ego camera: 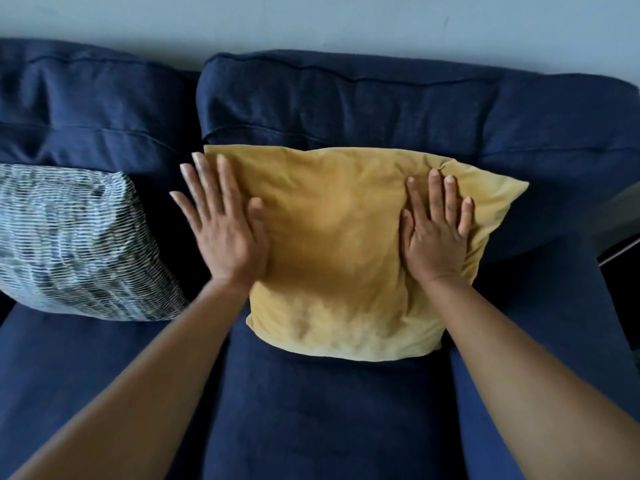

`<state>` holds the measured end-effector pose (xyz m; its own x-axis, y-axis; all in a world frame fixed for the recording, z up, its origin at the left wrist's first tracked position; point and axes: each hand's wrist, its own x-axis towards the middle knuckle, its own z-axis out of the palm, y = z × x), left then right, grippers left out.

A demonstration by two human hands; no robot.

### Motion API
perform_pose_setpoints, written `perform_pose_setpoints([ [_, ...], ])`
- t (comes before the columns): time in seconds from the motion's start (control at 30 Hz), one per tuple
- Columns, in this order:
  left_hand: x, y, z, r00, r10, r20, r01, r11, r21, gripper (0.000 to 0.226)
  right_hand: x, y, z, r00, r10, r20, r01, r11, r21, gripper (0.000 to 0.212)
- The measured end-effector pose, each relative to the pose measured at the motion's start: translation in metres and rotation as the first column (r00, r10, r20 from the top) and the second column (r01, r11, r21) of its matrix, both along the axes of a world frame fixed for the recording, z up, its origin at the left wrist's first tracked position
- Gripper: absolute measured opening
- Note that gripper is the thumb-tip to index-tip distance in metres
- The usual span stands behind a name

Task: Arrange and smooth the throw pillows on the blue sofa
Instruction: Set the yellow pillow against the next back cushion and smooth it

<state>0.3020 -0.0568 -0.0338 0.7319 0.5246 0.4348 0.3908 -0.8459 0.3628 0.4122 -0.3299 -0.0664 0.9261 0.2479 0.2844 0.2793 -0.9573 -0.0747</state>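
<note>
Hands flat, fingers spread, nothing grasped. Your left hand (225,230) sits on the left edge of the yellow pillow (339,251), fingers overhanging past it. Your right hand (438,233) presses palm-down on the pillow's right half, denting the fabric. Pillow leans upright against the back cushion (346,105) of the blue sofa (329,410), near the sofa's right end. Patterned pillow (79,244) stands just beside it to the left, untouched, apart from your left hand.

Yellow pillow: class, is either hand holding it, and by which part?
Neither grips it. The left hand and right hand lie open and flat on the yellow pillow.
</note>
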Motion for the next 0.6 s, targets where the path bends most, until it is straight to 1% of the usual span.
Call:
perform_pose_setpoints([
  [0.03, -0.006, -0.026, 0.004, 0.991, -0.112, 0.066, 0.11, 0.993, 0.031, 0.066, 0.001, 0.0, -0.001, 1.0, 0.001, -0.01, 0.0, 1.0, 0.012, 0.055],
  [0.07, -0.013, -0.056, 0.004, 0.967, -0.242, 0.077, 0.237, 0.969, 0.066, 0.066, 0.001, -0.001, -0.001, 1.0, 0.004, -0.01, -0.003, 1.0, 0.015, 0.055],
  [0.1, -0.018, -0.084, -0.002, 0.935, -0.352, 0.036, 0.348, 0.932, 0.1, 0.065, 0.002, -0.002, -0.001, 1.0, 0.01, -0.005, -0.01, 1.0, 0.012, 0.055],
  [0.13, -0.023, -0.105, -0.013, 0.91, -0.414, -0.029, 0.414, 0.902, 0.121, 0.063, 0.002, -0.003, 0.0, 1.0, 0.023, 0.001, -0.023, 1.0, 0.008, 0.055],
  [0.2, -0.023, -0.116, -0.04, 0.907, -0.401, -0.128, 0.416, 0.901, 0.126, 0.059, 0.004, -0.008, 0.003, 0.999, 0.042, 0.015, -0.042, 0.999, 0.004, 0.054],
  [0.27, -0.014, -0.099, -0.055, 0.925, -0.339, -0.172, 0.364, 0.921, 0.139, 0.057, 0.001, -0.012, 0.006, 0.999, 0.017, 0.035, -0.018, 0.999, 0.027, 0.053],
  [0.33, -0.009, -0.08, -0.056, 0.934, -0.315, -0.171, 0.343, 0.923, 0.175, 0.057, -0.005, -0.018, 0.008, 0.998, -0.063, 0.031, 0.059, 0.993, 0.106, 0.053],
  [0.4, -0.006, -0.071, -0.051, 0.936, -0.315, -0.155, 0.341, 0.922, 0.184, 0.057, -0.016, -0.021, 0.012, 0.985, -0.173, 0.026, 0.163, 0.962, 0.221, 0.054],
  [0.43, -0.004, -0.07, -0.049, 0.936, -0.32, -0.149, 0.344, 0.92, 0.186, 0.056, -0.024, -0.02, 0.015, 0.973, -0.224, 0.057, 0.2, 0.941, 0.272, 0.055],
  [0.47, -0.002, -0.07, -0.049, 0.935, -0.322, -0.149, 0.346, 0.92, 0.185, 0.057, -0.034, -0.017, 0.019, 0.961, -0.249, 0.118, 0.201, 0.926, 0.319, 0.055],
  [0.5, -0.001, -0.07, -0.049, 0.935, -0.321, -0.153, 0.346, 0.919, 0.186, 0.057, -0.047, -0.008, 0.023, 0.955, -0.225, 0.196, 0.144, 0.923, 0.358, 0.056],
  [0.53, 0.0, -0.07, -0.05, 0.935, -0.317, -0.159, 0.344, 0.92, 0.187, 0.057, -0.064, 0.004, 0.026, 0.955, -0.133, 0.265, 0.027, 0.929, 0.369, 0.057],
  [0.57, 0.001, -0.071, -0.05, 0.935, -0.314, -0.162, 0.342, 0.921, 0.186, 0.057, -0.081, 0.018, 0.026, 0.954, 0.009, 0.298, -0.114, 0.935, 0.336, 0.057],
  [0.6, 0.001, -0.072, -0.05, 0.934, -0.315, -0.167, 0.342, 0.923, 0.178, 0.057, -0.097, 0.032, 0.021, 0.94, 0.16, 0.303, -0.242, 0.935, 0.258, 0.058],
])
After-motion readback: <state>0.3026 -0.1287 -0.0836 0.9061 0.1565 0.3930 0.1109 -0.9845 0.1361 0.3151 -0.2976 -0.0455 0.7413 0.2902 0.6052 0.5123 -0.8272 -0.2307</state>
